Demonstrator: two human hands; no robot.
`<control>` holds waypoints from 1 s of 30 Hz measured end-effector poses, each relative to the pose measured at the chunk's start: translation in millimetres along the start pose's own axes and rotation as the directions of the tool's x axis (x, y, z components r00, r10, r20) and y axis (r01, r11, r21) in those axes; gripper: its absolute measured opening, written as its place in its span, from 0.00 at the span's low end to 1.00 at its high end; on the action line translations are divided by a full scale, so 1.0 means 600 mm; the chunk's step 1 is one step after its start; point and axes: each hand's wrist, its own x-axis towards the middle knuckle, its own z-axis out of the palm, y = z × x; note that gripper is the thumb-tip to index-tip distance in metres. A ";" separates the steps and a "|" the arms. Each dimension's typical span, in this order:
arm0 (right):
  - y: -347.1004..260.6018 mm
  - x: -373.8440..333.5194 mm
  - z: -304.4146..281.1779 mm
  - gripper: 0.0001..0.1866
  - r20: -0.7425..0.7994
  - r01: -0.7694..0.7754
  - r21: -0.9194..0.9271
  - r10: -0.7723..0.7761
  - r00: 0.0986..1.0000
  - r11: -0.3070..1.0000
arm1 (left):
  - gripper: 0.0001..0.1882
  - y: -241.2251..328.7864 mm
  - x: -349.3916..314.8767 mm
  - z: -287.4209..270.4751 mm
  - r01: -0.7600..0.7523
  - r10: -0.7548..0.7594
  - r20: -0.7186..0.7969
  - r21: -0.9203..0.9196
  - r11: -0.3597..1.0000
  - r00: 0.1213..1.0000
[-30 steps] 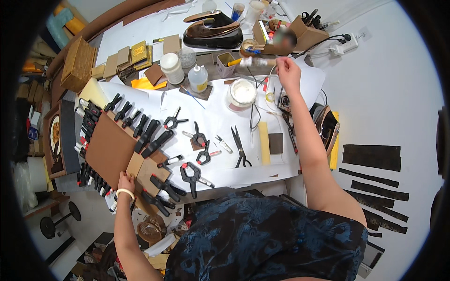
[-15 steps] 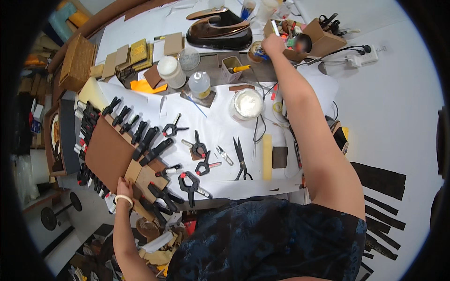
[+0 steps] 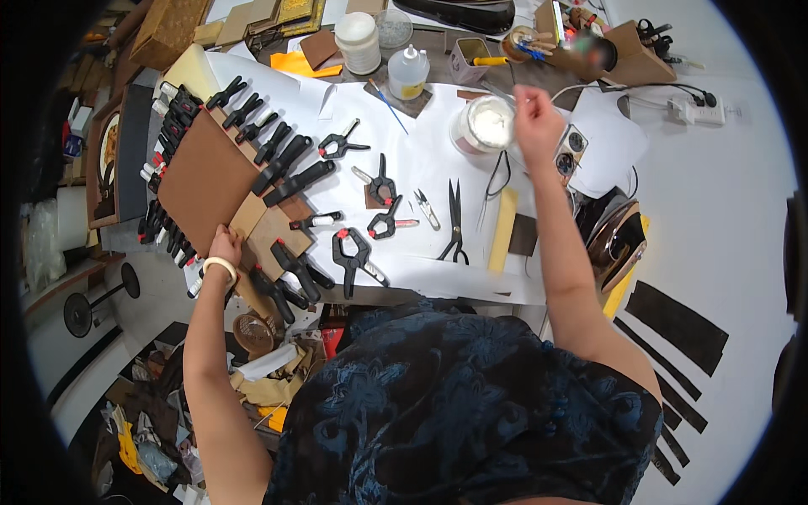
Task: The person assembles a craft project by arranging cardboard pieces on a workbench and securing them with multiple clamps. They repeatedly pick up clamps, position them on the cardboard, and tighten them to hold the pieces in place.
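At the near corner of a brown leather-like panel (image 3: 206,172), my left hand (image 3: 224,247) is closed on the edge, a pale bangle at its wrist. Black spring clamps (image 3: 286,162) grip the panel along two sides. My right hand (image 3: 539,126) is raised beside an uncapped jar of white paste (image 3: 484,128), its fingers curled together. A thin greyish strip shows by those fingers, too blurred to name. Black scissors (image 3: 455,220), thread snips (image 3: 427,209) and several loose spring clamps (image 3: 350,257) lie on the white sheet between my hands.
A squeeze bottle (image 3: 408,74), a white tub (image 3: 358,44) and a square pot (image 3: 470,63) stand behind. A cup of brushes (image 3: 527,44) sits beside a cardboard box (image 3: 627,55). A power cable (image 3: 648,86) runs to the wall socket at right.
My right hand has come back from the brush cup toward the paste jar. The view has shifted, so the bench sits higher in the picture. My left hand stays at the panel's corner.
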 end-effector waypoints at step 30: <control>-0.070 -0.114 0.144 0.29 -0.179 0.320 -0.115 -0.336 0.925 0.940 | 0.15 0.030 -0.013 -0.008 0.117 -0.117 0.015 -0.035 0.992 0.993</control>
